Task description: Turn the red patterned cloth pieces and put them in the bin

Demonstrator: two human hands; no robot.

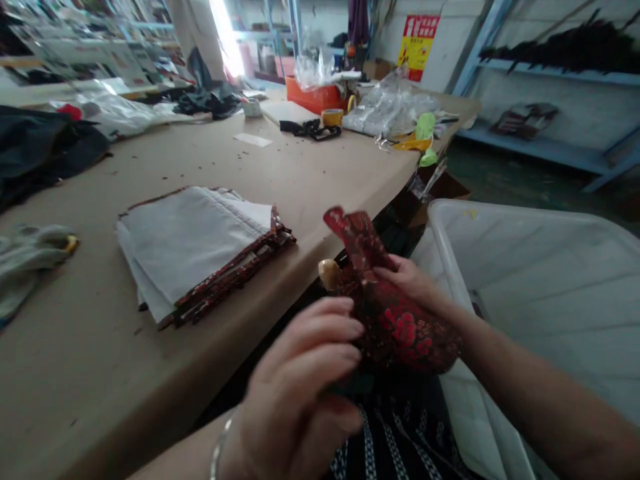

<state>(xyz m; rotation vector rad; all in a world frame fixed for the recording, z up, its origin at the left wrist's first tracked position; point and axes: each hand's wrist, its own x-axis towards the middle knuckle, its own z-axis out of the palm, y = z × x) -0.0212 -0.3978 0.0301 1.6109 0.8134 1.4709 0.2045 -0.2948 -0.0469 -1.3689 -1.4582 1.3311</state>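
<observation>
My right hand [413, 283] is closed on a dark red patterned fabric piece [400, 327] with bright red flowers, held beside the table edge. Its upper end sticks up as a folded flap. In the foreground, my left hand [300, 380] is open, fingers curved and thumb apart, nothing visible in it. Its fingertips are near the left side of the fabric; whether they touch it I cannot tell. A rounded tan knob [329, 273] shows just left of the fabric. On the table lies a stack of fabric pieces [195, 240], pale side up, with dark red patterned edges.
The brown-covered table [100, 373] runs along my left. A large white plastic bin [545, 267] stands at my right. Farther back are an orange-red box [315, 97], clear plastic bags [390, 107] and black straps [313, 129]. Grey-green cloth [30, 260] lies at left.
</observation>
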